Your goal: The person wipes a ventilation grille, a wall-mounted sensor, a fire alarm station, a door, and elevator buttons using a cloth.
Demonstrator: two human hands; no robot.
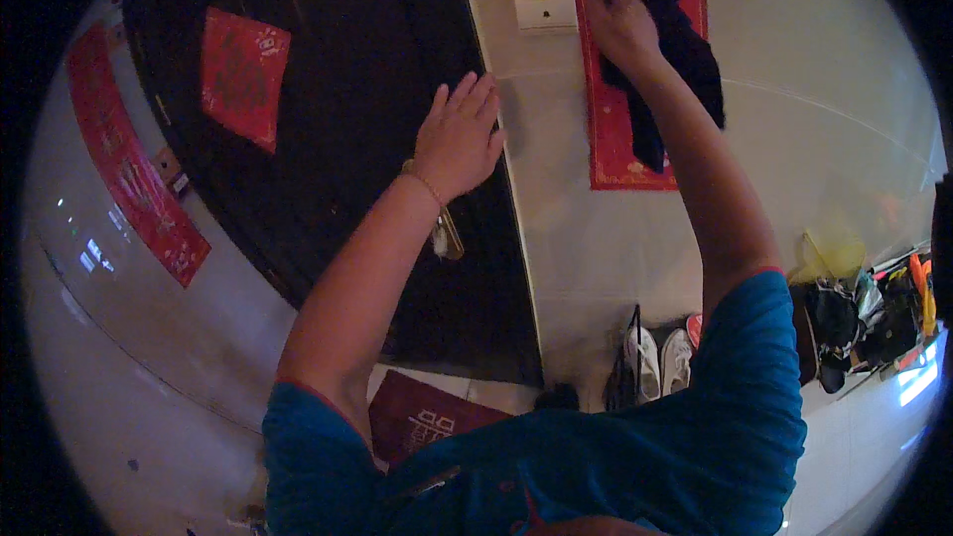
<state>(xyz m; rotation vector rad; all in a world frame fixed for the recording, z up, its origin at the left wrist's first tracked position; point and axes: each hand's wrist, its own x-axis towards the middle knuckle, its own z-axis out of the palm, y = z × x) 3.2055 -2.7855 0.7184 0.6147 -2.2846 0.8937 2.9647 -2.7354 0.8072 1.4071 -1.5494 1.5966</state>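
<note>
My left hand (459, 140) is spread flat near the edge of a dark door (357, 141), fingers pointing up. A chain bracelet circles that wrist, and below it the metal door handle (448, 237) shows. High on the wall to the right, my right hand (622, 26) grips a dark cloth (674, 59). The cloth hangs down over a red paper banner (604, 152) on the tiled wall, hiding much of it. My right fingertips are blurred and partly lost against the dark fabric.
A white switch plate (543, 9) is on the wall beside the banner. A red paper diamond (246, 78) is on the door; another red banner (138, 156) hangs left. Below are a dark red doormat (424, 413), white shoes (645, 361) and a cluttered rack (864, 313).
</note>
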